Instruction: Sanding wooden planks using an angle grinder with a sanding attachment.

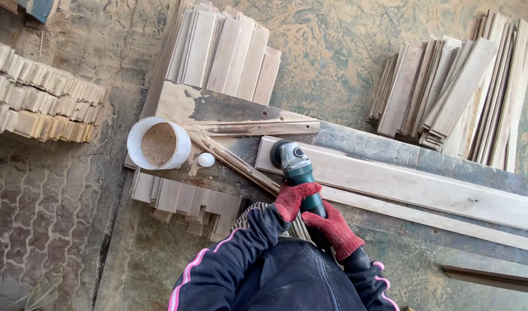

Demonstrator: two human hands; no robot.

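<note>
Both hands in red gloves, dark sleeves with pink stripes. Left hand (294, 198) wrapped shut around the body of the green grinder (295, 167). Right hand (334, 228) closed on the grinder's rear handle, just behind the left.

Grinder head sits on the near end of a long pale plank (425, 187); contact of disc with wood cannot be seen directly. Plank lies on a dark, dusty bench (356, 144).

Relative to the grinder:
- white bucket (158, 143) of sawdust, off to its left, on the bench edge;
- small white cap (206, 159), between bucket and grinder;
- thin strips (235, 161), just left, touching the plank end;
- board stack (223, 52), beyond it;
- second board stack (454, 86), beyond and right;
- block pile (39, 92), far left on the floor.
</note>
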